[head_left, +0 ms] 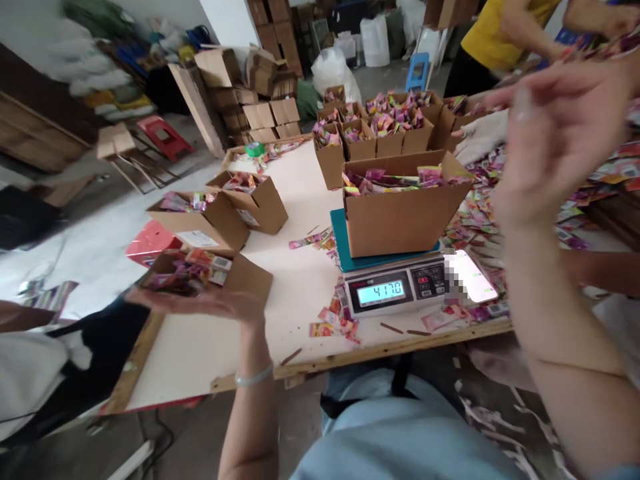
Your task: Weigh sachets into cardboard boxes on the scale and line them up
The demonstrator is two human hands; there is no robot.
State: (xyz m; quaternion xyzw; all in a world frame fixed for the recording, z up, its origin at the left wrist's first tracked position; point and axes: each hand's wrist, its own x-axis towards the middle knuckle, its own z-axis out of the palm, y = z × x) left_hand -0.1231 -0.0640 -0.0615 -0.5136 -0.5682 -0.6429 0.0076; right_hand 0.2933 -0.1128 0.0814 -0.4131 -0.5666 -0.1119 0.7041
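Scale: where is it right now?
Head view, just right of centre: the scale sits near the table's front edge, under an open box of packets, with the phone at its right end.

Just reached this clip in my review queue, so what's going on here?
The person's left hand is against the near side of an open carton of packets; the right hand is raised, open, holding nothing visible. Between them, a larger filled carton stands on a scale reading 417.0. More filled cartons stand beyond, and another person's hand is by loose packets.
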